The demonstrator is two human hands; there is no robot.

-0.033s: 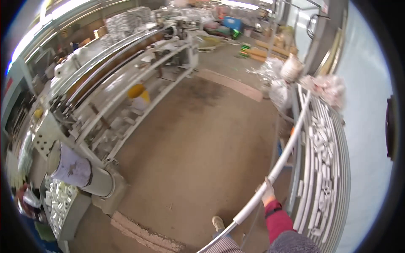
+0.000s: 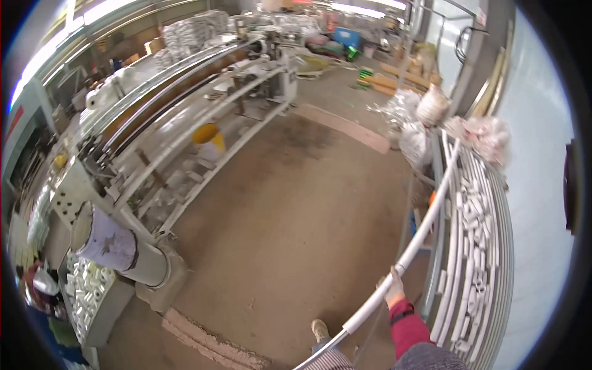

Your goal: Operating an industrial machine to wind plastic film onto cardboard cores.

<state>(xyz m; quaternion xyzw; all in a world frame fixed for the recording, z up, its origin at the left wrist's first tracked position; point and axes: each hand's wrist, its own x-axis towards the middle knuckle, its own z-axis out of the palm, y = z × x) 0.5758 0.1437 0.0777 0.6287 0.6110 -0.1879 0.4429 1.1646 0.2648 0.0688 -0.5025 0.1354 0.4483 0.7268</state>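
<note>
My right hand point(image 2: 393, 289), its arm in a red cuff and grey sleeve, is closed round a long white tube point(image 2: 419, 237). The tube slants from the lower middle up to the far end of a rack on the right. A thinner, shiny rod point(image 2: 325, 351) sticks out of its near end and runs off the lower edge. My left hand does not show; striped cloth point(image 2: 330, 359) lies at the lower edge beside the rod. Just right of my right hand, the rack holds long grey pipes point(image 2: 498, 246) and many short white tube pieces point(image 2: 473, 271).
A long roller machine point(image 2: 203, 151) stands at left, with a yellow and white bucket point(image 2: 208, 137) on its lower frame. Nearer are a lilac-wrapped cylinder point(image 2: 110, 239) and a bin of short tubes point(image 2: 106, 311). Stuffed bags point(image 2: 431, 105) sit beyond the rack. A raised strip point(image 2: 209, 342) crosses the floor.
The view has shifted slightly, so the surroundings sit a little further right. My right hand keeps its hold on the white tube.
</note>
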